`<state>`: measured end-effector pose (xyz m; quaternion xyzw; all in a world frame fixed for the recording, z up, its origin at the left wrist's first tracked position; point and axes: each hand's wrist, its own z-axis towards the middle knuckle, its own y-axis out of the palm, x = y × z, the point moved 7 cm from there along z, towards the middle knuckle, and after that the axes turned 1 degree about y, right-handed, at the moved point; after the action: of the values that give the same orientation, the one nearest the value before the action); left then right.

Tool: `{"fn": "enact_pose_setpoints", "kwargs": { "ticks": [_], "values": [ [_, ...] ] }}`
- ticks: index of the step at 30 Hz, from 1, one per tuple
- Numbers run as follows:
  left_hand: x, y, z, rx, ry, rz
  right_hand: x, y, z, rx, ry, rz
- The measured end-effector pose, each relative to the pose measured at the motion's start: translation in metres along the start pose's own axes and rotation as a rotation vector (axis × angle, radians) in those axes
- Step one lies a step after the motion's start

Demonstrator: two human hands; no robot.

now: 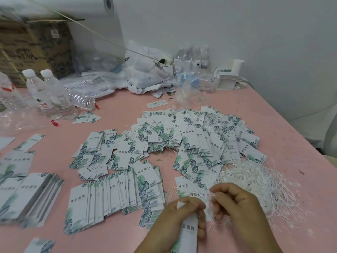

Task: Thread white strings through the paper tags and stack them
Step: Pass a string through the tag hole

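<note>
My left hand (175, 221) grips a white paper tag (188, 231) with green leaf print, held near the table's front edge. My right hand (235, 203) sits just right of it, fingers curled, pinching white string (209, 205) at the tag's top end. A tangled pile of white strings (259, 183) lies to the right of my hands. Rows of overlapping tags (116, 196) lie left of my hands. A wide heap of tags with strings (191, 139) spreads across the middle of the pink table (284, 125).
Stacks of tags (27, 190) lie at the left edge. Water bottles (52, 94) stand at the back left, with more bottles (193, 57), plastic bags (145, 70) and a cardboard box (34, 44) along the wall. A small tag stack (226, 79) sits at back right.
</note>
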<state>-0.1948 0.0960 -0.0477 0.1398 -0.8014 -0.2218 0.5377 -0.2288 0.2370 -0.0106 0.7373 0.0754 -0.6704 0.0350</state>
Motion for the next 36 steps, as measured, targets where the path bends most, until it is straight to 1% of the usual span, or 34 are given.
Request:
{"fn": "enact_pose_setpoints", "kwargs": {
  "ticks": [2,6,11,17,19,21,24,25,26,28,29,31,36],
  "values": [
    [0.000,-0.001,0.000,0.032,0.003,0.040,0.000,0.010,-0.002,-0.040,-0.020,-0.003],
    [0.005,-0.009,0.000,0.100,0.064,0.057,0.001,0.016,-0.004,-0.012,-0.068,-0.013],
    [0.007,-0.011,0.000,0.105,0.127,0.095,0.008,0.022,-0.003,-0.039,-0.093,-0.094],
    [0.011,-0.013,-0.001,0.106,0.166,0.079,0.017,0.021,0.001,-0.063,-0.084,-0.101],
    [0.011,-0.016,0.000,0.129,0.150,0.037,0.017,0.013,0.003,-0.003,-0.091,-0.140],
    [0.008,-0.021,0.001,0.160,0.114,-0.057,0.014,-0.001,0.004,0.119,-0.112,-0.209],
    [0.007,-0.022,0.002,0.169,0.073,-0.166,-0.009,-0.013,-0.002,0.301,-0.309,-0.626],
    [0.007,-0.022,0.002,0.166,0.068,-0.168,-0.015,-0.010,-0.006,0.318,-0.370,-0.677],
    [0.007,-0.020,0.002,0.160,0.066,-0.160,-0.018,-0.004,-0.008,0.302,-0.429,-0.680],
    [0.006,-0.016,0.001,0.141,0.057,-0.124,-0.021,0.017,-0.014,0.218,-0.556,-0.651],
    [0.005,-0.016,0.001,0.137,0.053,-0.095,-0.022,0.026,-0.017,0.176,-0.592,-0.626],
    [0.002,-0.016,0.002,0.135,0.049,-0.060,-0.020,0.036,-0.019,0.129,-0.604,-0.584],
    [-0.002,-0.013,0.000,0.088,0.000,-0.053,-0.022,0.032,-0.021,0.157,-0.681,-0.590]
  ]
}}
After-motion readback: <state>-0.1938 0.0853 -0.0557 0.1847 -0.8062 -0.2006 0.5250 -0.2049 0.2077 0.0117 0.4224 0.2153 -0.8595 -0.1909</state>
